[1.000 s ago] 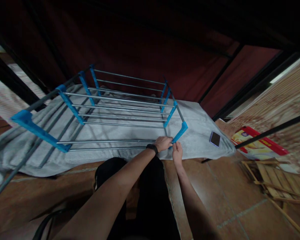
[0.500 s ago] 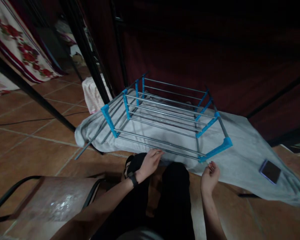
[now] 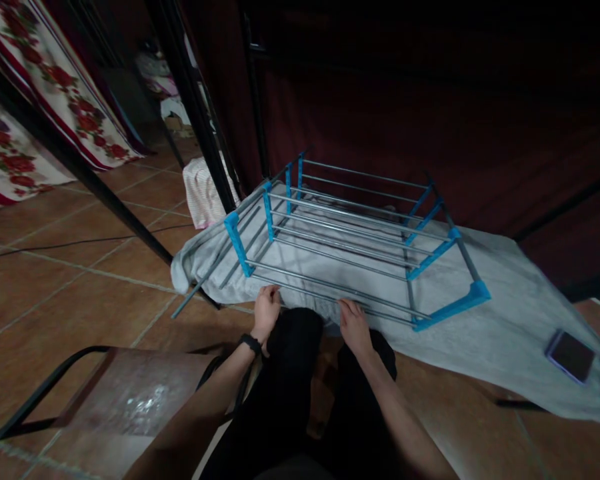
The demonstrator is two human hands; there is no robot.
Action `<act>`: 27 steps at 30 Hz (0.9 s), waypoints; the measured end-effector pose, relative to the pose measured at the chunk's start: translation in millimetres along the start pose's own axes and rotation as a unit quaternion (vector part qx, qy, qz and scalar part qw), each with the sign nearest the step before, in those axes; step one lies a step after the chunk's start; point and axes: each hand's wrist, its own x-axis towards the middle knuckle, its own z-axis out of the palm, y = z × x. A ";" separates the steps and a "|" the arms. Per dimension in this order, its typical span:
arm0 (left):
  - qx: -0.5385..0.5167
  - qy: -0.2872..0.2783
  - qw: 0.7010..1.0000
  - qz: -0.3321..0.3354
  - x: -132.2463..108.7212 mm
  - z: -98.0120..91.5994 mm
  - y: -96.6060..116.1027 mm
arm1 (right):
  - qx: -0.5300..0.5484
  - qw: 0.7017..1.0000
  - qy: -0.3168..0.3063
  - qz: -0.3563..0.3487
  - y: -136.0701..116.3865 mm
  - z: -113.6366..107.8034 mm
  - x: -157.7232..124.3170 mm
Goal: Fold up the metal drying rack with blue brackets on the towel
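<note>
A folded drying rack of grey metal rods and blue plastic brackets lies on a grey towel spread over the tiled floor. My left hand rests on the nearest rod close to the rack's left blue bracket, fingers curled over it. Further along the same rod sits my right hand, fingers laid on it. My black-trousered knees are just below the hands. A black band circles my left wrist.
A phone lies on the towel at the right. A black-framed seat stands at the lower left. Black poles rise behind the rack, with a pink cloth and floral fabric at the left.
Both hands left the rack's right blue corner and moved left along the nearest rod. The view swung left, so the phone now sits at the far right.
</note>
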 end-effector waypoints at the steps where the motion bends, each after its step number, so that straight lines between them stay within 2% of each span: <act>1: -0.061 0.029 0.996 -0.058 3.1 -1.7 -1.8 | -0.014 1.000 -0.010 -0.009 -3.9 6.9 5.7; 4: -0.219 0.078 0.954 -0.191 13.6 -7.6 -6.7 | -0.054 0.998 -0.027 -0.019 -12.4 25.4 20.8; 7: -0.276 0.069 0.930 -0.234 23.3 -11.9 -7.4 | -0.082 0.996 -0.043 -0.013 -14.7 36.9 32.5; 11: -0.336 0.036 0.899 -0.280 34.4 -12.9 -2.8 | -0.068 0.996 -0.056 -0.020 -9.6 41.7 38.9; 19: -0.402 0.026 0.863 -0.305 53.5 -5.1 -0.6 | -0.059 0.997 -0.040 -0.031 -2.0 41.0 38.0; 23: -0.406 0.021 0.861 -0.307 58.5 -4.0 -5.3 | -0.075 0.995 -0.051 -0.042 -4.4 39.8 40.3; 27: -0.388 0.013 0.871 -0.302 60.8 -2.1 -10.0 | -0.098 0.991 -0.074 -0.055 -12.4 39.3 43.8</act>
